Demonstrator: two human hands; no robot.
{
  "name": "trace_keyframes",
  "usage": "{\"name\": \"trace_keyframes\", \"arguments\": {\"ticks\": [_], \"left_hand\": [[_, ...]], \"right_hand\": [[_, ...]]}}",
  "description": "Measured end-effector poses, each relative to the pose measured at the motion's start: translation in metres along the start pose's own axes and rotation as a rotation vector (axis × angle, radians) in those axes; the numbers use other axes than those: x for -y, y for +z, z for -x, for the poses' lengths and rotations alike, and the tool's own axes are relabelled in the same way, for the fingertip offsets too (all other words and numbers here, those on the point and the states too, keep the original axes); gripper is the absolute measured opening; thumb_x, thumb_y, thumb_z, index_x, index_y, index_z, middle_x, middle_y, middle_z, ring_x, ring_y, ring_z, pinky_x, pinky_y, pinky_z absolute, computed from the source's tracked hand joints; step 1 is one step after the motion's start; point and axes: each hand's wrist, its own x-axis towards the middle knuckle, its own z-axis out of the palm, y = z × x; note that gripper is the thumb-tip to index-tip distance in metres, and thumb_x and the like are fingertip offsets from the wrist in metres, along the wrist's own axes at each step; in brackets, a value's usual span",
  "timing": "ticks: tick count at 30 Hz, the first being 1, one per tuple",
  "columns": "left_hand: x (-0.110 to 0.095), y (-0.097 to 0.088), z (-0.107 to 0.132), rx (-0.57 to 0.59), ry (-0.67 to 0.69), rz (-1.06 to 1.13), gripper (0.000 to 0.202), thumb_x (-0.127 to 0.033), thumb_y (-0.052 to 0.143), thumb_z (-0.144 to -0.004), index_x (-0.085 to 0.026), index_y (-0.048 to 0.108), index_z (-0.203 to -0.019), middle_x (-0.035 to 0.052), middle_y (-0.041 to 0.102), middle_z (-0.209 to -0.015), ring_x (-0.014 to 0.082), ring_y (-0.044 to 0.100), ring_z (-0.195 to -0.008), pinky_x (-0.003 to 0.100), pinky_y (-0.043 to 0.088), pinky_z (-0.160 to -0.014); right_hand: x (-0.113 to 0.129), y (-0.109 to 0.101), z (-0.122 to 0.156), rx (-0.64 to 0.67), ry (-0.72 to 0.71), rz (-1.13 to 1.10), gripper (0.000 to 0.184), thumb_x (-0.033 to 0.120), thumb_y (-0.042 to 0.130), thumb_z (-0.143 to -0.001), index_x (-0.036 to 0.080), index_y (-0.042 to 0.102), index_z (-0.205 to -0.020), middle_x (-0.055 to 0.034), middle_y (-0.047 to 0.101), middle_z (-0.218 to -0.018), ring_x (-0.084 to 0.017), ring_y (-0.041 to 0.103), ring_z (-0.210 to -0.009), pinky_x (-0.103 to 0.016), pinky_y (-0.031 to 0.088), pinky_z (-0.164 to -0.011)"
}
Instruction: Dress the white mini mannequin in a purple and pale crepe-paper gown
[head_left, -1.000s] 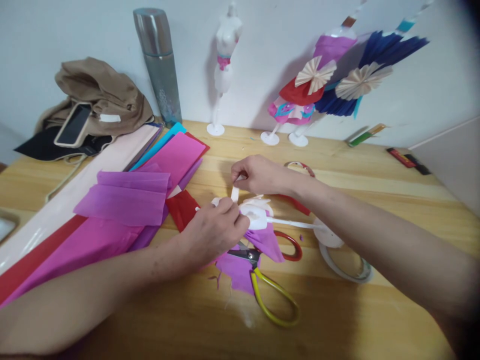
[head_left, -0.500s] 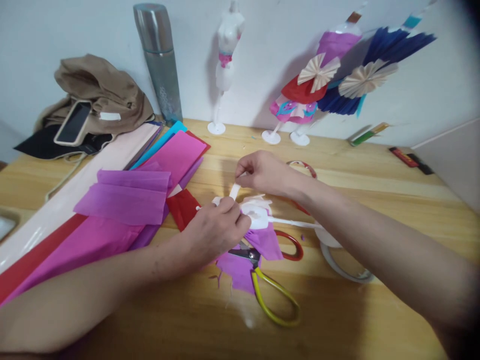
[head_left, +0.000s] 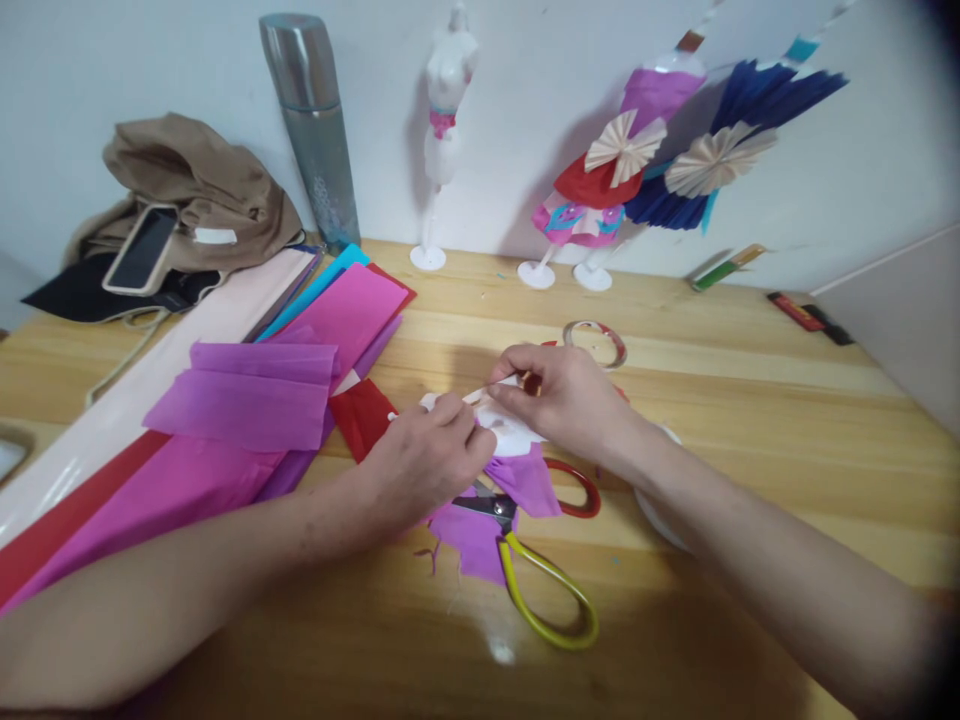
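A small white mannequin figure (head_left: 504, 432) lies on its side on the wooden table (head_left: 750, 400), with purple crepe paper (head_left: 525, 480) hanging from it. My left hand (head_left: 424, 460) is closed around its upper part and pins it down. My right hand (head_left: 566, 395) pinches a narrow white strip (head_left: 491, 390) and lays it low across the figure. Under both hands lie scissors with one yellow and one red handle (head_left: 547, 600). A roll of clear tape (head_left: 596, 342) sits just behind my right hand.
Sheets of purple, pink, red and blue crepe paper (head_left: 247, 395) spread at the left. Behind them lie a tan cloth with a phone (head_left: 142, 250) and a steel flask (head_left: 311, 130). A bare mannequin (head_left: 442, 110) and two dressed ones (head_left: 637, 170) stand by the wall.
My right hand has come down and toward me, bringing the white strip from raised above the figure to flat against it. The left hand has stayed in place.
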Motion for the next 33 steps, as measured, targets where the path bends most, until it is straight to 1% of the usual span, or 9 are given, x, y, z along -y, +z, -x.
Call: {"name": "trace_keyframes", "arguments": {"ticks": [4, 10, 14, 17, 22, 26, 29, 31, 33], "left_hand": [[0.0, 0.001, 0.0, -0.006, -0.01, -0.012, 0.01, -0.009, 0.048, -0.088, -0.014, 0.056, -0.086, 0.01, 0.066, -0.084, 0.0236, 0.059, -0.077, 0.032, 0.047, -0.059], [0.0, 0.001, 0.0, -0.01, -0.008, -0.007, 0.011, -0.007, 0.048, -0.085, -0.015, 0.054, -0.083, 0.0071, 0.063, -0.078, 0.0225, 0.057, -0.072, 0.032, 0.045, -0.056], [-0.001, 0.001, 0.001, -0.003, -0.014, 0.004, 0.009, -0.008, 0.049, -0.086, -0.014, 0.056, -0.086, 0.0079, 0.062, -0.076, 0.0225, 0.058, -0.072, 0.031, 0.045, -0.055], [-0.001, 0.001, 0.001, -0.043, -0.013, -0.011, 0.011, -0.008, 0.047, -0.087, -0.013, 0.056, -0.086, 0.0087, 0.063, -0.075, 0.0221, 0.058, -0.07, 0.03, 0.044, -0.053], [-0.002, 0.002, 0.002, -0.06, -0.015, -0.035, 0.012, -0.007, 0.047, -0.086, -0.015, 0.054, -0.08, 0.0085, 0.062, -0.074, 0.0224, 0.057, -0.069, 0.031, 0.044, -0.053], [-0.001, 0.002, 0.003, -0.061, -0.008, -0.017, 0.011, -0.006, 0.05, -0.084, -0.015, 0.056, -0.08, 0.0075, 0.062, -0.076, 0.022, 0.057, -0.068, 0.031, 0.044, -0.053], [-0.001, -0.001, 0.003, -0.029, -0.041, -0.009, 0.01, -0.007, 0.05, -0.086, -0.015, 0.056, -0.084, 0.01, 0.065, -0.089, 0.0205, 0.057, -0.071, 0.03, 0.044, -0.054], [-0.001, -0.003, 0.002, -0.022, -0.052, -0.001, 0.01, -0.007, 0.049, -0.087, -0.014, 0.056, -0.087, 0.0107, 0.066, -0.096, 0.02, 0.058, -0.073, 0.03, 0.045, -0.056], [0.0, -0.005, 0.001, -0.044, -0.034, -0.006, 0.012, -0.005, 0.049, -0.086, -0.014, 0.056, -0.086, 0.0087, 0.066, -0.089, 0.0201, 0.057, -0.071, 0.031, 0.045, -0.056]], "right_hand": [[0.004, 0.002, 0.001, 0.048, -0.016, 0.132, 0.01, 0.014, 0.055, -0.074, 0.02, 0.06, -0.069, -0.0017, 0.063, -0.066, -0.015, 0.054, -0.061, -0.026, 0.034, -0.056], [0.004, 0.0, 0.015, 0.003, -0.077, 0.017, 0.011, 0.018, 0.055, -0.08, 0.02, 0.06, -0.071, -0.0001, 0.06, -0.062, -0.015, 0.051, -0.056, -0.027, 0.034, -0.055], [0.006, 0.005, 0.023, 0.041, -0.198, 0.026, 0.013, 0.017, 0.052, -0.084, 0.02, 0.059, -0.074, -0.0032, 0.064, -0.072, -0.017, 0.058, -0.069, -0.028, 0.041, -0.063], [0.005, 0.007, 0.026, 0.089, -0.25, 0.056, 0.014, 0.016, 0.048, -0.087, 0.02, 0.058, -0.077, -0.0059, 0.065, -0.08, -0.019, 0.061, -0.078, -0.03, 0.043, -0.069], [-0.002, 0.004, 0.028, 0.114, -0.236, -0.032, 0.015, 0.02, 0.049, -0.088, 0.02, 0.055, -0.075, -0.0056, 0.066, -0.081, -0.019, 0.06, -0.076, -0.03, 0.043, -0.068], [-0.004, 0.003, 0.03, 0.137, -0.169, -0.132, 0.015, 0.024, 0.051, -0.088, 0.021, 0.056, -0.074, -0.0029, 0.067, -0.078, -0.017, 0.061, -0.072, -0.03, 0.044, -0.068], [-0.004, 0.005, 0.03, 0.146, -0.138, -0.162, 0.015, 0.026, 0.053, -0.088, 0.022, 0.057, -0.074, -0.0023, 0.068, -0.075, -0.017, 0.061, -0.069, -0.03, 0.044, -0.066], [-0.005, 0.006, 0.031, 0.142, -0.152, -0.19, 0.015, 0.026, 0.053, -0.088, 0.022, 0.058, -0.074, -0.0027, 0.069, -0.077, -0.017, 0.061, -0.07, -0.031, 0.045, -0.067], [-0.006, 0.005, 0.031, 0.143, -0.176, -0.216, 0.013, 0.026, 0.054, -0.087, 0.021, 0.059, -0.077, -0.0034, 0.07, -0.081, -0.017, 0.063, -0.073, -0.031, 0.046, -0.069]]}}
